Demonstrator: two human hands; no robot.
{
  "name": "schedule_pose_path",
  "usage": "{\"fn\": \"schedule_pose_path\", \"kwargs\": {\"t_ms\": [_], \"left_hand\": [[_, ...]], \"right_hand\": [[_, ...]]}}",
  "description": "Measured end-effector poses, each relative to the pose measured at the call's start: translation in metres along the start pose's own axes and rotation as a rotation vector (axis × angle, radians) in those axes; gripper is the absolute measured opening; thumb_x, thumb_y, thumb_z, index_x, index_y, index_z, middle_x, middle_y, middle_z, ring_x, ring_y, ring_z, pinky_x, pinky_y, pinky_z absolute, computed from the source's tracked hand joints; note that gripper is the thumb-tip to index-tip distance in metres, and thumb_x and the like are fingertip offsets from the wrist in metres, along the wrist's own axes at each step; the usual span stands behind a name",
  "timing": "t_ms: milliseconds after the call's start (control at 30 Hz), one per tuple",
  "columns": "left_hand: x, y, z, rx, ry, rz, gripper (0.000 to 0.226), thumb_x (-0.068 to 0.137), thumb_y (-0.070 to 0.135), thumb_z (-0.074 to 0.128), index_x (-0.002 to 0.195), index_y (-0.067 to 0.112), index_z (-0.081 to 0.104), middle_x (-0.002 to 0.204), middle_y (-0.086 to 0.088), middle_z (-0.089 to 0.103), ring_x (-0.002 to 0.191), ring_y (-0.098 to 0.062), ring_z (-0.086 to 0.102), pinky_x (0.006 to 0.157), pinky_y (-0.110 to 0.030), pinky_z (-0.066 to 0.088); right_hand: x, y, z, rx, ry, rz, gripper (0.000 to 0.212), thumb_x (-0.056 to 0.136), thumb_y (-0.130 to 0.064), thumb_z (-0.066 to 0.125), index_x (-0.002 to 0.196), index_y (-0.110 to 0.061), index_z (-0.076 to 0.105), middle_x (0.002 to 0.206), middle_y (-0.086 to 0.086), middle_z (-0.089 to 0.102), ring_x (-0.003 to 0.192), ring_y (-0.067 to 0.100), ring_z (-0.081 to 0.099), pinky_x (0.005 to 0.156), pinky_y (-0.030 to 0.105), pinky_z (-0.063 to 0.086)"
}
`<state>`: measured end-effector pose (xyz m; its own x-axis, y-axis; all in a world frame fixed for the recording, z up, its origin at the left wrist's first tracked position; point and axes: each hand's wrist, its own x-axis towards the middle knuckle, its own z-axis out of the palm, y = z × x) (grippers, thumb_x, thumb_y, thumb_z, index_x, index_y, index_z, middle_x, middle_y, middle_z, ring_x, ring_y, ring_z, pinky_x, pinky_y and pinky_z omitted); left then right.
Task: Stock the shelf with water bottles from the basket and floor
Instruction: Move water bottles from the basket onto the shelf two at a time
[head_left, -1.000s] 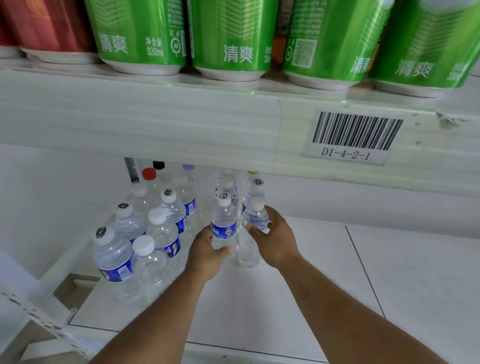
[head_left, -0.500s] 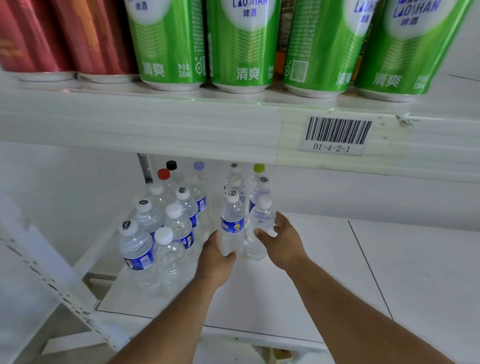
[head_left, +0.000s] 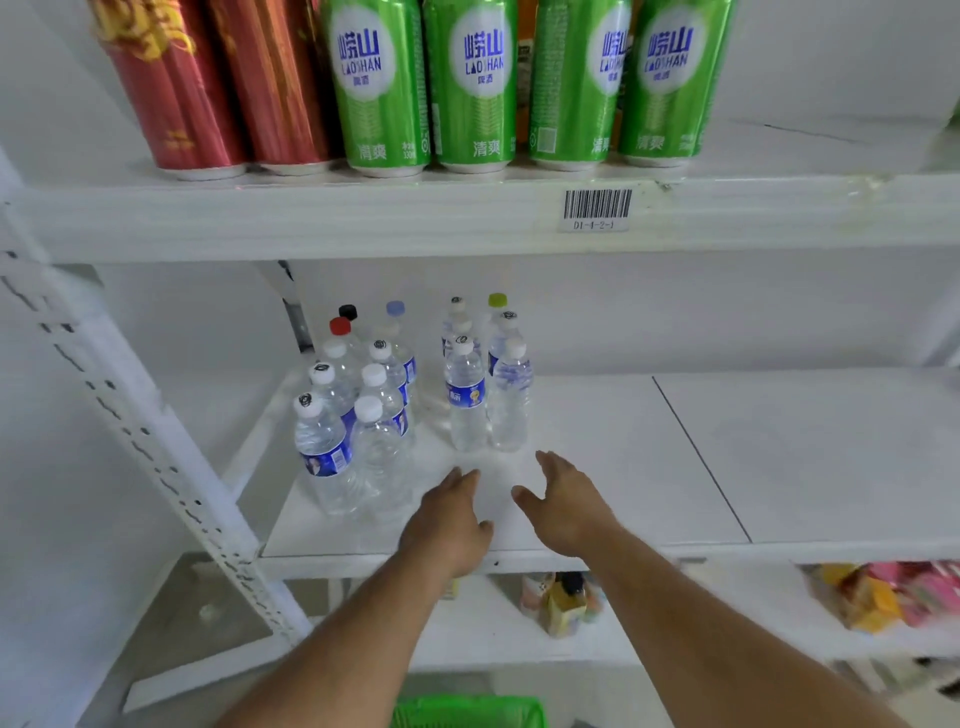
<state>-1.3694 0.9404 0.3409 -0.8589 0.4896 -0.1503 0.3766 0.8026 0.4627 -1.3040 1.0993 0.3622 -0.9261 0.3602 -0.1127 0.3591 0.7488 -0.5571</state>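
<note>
White shelf board (head_left: 597, 467) carries the water bottles (head_left: 395, 395), grouped upright at its left end in two clusters. The front pair, one blue-labelled bottle (head_left: 466, 397) and one unlabelled bottle (head_left: 510, 397), stand touching each other. Both hands hover just in front of this pair, apart from it: the left hand (head_left: 451, 519) and the right hand (head_left: 566, 506) have fingers loosely spread and hold nothing. Green cans (head_left: 472, 83) and red cans (head_left: 223, 88) line the shelf above. A green basket (head_left: 467, 713) shows at the bottom edge.
</note>
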Motion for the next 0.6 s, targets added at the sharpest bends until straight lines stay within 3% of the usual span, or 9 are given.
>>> {"fn": "schedule_pose_path", "kwargs": {"t_ms": [200,400,500,600], "left_hand": [[-0.036,-0.001,0.002,0.111,-0.036,0.013,0.073,0.092,0.04,0.054,0.156,0.029,0.019,0.166,0.005,0.008,0.148,-0.023,0.021,0.115,-0.038,0.031],[-0.078,-0.004,0.016,0.112,-0.072,-0.055,0.071,0.091,0.04,0.053,0.154,0.033,0.021,0.165,0.011,0.007,0.145,-0.021,0.029,0.111,-0.045,0.037],[-0.103,-0.002,0.027,0.154,-0.076,-0.058,0.071,0.09,0.04,0.054,0.154,0.03,0.023,0.165,0.007,0.01,0.147,-0.022,0.027,0.113,-0.045,0.034],[-0.131,0.004,0.042,0.145,-0.103,-0.054,0.072,0.09,0.039,0.057,0.154,0.027,0.026,0.165,0.003,0.014,0.146,-0.023,0.029,0.113,-0.042,0.036]], "right_hand": [[-0.042,0.01,0.014,-0.247,-0.046,-0.088,0.076,0.098,-0.051,0.044,0.158,-0.013,0.017,0.165,0.008,0.015,0.151,0.026,0.012,0.12,0.036,0.013],[-0.074,0.017,0.026,-0.28,-0.045,-0.145,0.075,0.097,-0.05,0.048,0.156,-0.012,0.021,0.163,0.009,0.021,0.15,0.027,0.016,0.119,0.037,0.017],[-0.097,0.028,0.032,-0.27,-0.083,-0.152,0.074,0.098,-0.049,0.046,0.156,-0.01,0.021,0.163,0.01,0.022,0.15,0.027,0.017,0.12,0.037,0.014],[-0.126,0.045,0.035,-0.262,-0.103,-0.153,0.07,0.097,-0.047,0.047,0.152,-0.008,0.028,0.158,0.012,0.031,0.146,0.028,0.026,0.12,0.038,0.021]]}}
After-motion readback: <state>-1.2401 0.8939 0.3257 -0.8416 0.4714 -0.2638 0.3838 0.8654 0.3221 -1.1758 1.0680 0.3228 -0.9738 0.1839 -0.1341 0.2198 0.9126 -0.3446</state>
